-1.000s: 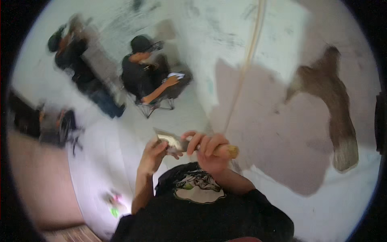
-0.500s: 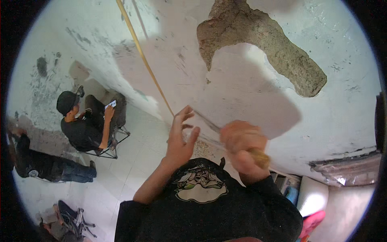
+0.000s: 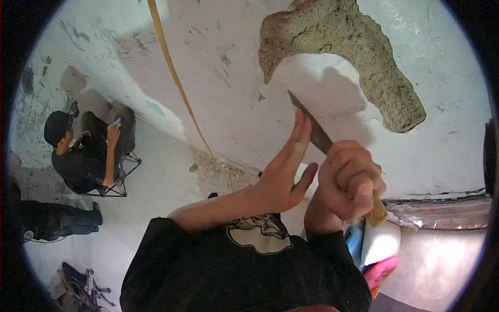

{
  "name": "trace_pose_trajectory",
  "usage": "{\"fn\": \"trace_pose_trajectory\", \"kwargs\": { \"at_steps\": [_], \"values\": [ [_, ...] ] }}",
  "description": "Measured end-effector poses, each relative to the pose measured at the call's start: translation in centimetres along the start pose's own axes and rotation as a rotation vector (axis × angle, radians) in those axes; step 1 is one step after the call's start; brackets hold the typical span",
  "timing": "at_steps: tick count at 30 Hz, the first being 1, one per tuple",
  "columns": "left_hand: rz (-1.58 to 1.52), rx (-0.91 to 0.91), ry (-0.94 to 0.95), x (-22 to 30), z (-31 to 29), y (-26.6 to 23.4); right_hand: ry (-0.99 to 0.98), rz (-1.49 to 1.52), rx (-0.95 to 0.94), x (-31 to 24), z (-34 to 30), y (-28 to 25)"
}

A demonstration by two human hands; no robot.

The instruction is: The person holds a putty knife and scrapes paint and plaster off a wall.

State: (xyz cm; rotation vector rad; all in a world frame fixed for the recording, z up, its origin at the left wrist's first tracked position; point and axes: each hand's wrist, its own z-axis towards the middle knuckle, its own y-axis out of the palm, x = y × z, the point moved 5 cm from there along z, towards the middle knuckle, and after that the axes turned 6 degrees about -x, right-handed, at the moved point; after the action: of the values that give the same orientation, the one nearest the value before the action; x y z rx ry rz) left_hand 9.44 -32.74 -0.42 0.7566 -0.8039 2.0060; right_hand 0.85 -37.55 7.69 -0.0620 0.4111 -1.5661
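My right hand (image 3: 349, 179) is closed round the wooden handle (image 3: 378, 213) of a flat metal scraper (image 3: 311, 125). The blade points up and left at the white wall (image 3: 223, 62), its tip just below a large patch of bare rough plaster (image 3: 358, 57). My left hand (image 3: 286, 169) is flat with its fingers stretched along the underside of the blade, pressing on it. Both forearms come up from my black shirt at the bottom of the picture.
A thin yellow cord (image 3: 174, 78) runs down the wall to a heap of rubble (image 3: 221, 171) on the white tiled floor. A person in black with a cap (image 3: 86, 151) sits on a folding chair at left. Pink and blue items (image 3: 377, 255) lie at lower right.
The view has swung from the floor up to the wall. Both hands have risen with the scraper, and its blade now reaches the edge of the bare plaster patch.
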Motion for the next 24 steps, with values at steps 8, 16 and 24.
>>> {"fn": "trace_pose_trajectory", "kwargs": {
  "at_steps": [8, 16, 24],
  "values": [
    [-0.066, 0.123, -0.064, 0.2, -0.6, -0.4, 0.125, 0.695, 0.023, 0.0, 0.0, 0.2],
    [-0.054, 0.091, -0.044, 1.0, -0.3, -1.1, 0.219, 0.76, 0.015, 0.6, -0.2, 1.5],
    [0.029, 0.077, -0.089, 0.7, -0.4, -1.1, 0.241, 0.954, 0.096, 1.0, -0.9, 1.7]
  ]
}}
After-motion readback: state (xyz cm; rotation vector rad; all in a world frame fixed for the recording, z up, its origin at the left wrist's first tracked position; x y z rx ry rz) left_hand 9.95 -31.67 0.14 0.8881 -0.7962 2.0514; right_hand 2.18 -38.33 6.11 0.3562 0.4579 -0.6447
